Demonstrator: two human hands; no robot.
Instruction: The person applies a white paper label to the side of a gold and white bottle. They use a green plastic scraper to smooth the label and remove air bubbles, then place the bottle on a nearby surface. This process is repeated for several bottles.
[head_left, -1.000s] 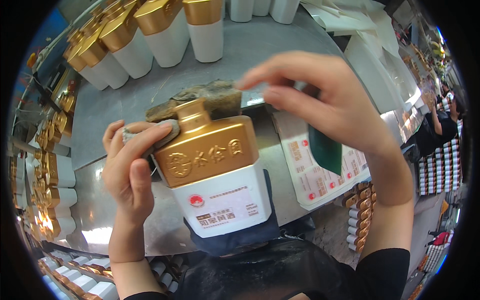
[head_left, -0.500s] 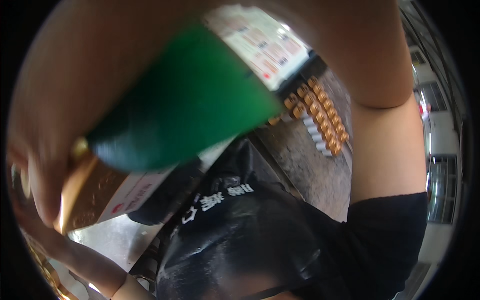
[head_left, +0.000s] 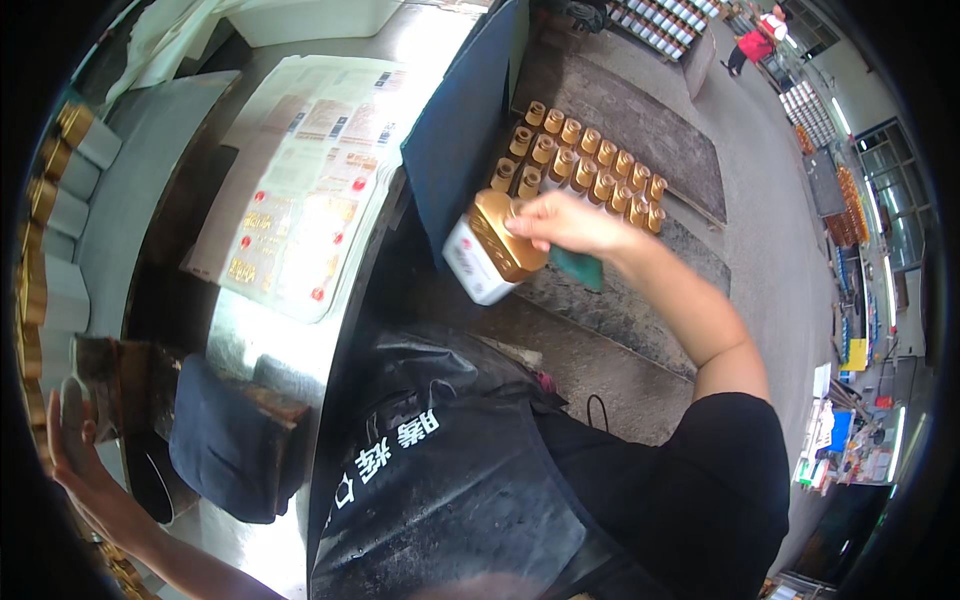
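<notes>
My right hand (head_left: 560,222) is closed around the neck of a boxy bottle (head_left: 487,262) with a gold shoulder and a white printed body, held tilted in the air. A flat green piece (head_left: 577,268), perhaps a scraper blade, sticks out beneath the same hand; its grip is hidden. Below and beyond the bottle, rows of similar gold-topped bottles (head_left: 585,172) stand on a low board. At the far left, my left hand (head_left: 75,455) has its fingers stretched out, holding nothing visible. It is nearest to the gold-and-white containers (head_left: 62,295) lined up along that side.
A framed printing screen (head_left: 300,190) with red and gold marks lies over the metal bench (head_left: 265,340). Dark cloth (head_left: 230,440) covers a block on the bench. A blue panel (head_left: 465,120) rises beside the bottles. A person in red (head_left: 757,42) stands far off.
My right arm has swung from close before the camera, across to the right, with the bottle and green piece. My left hand has moved away from the bottle, further left.
</notes>
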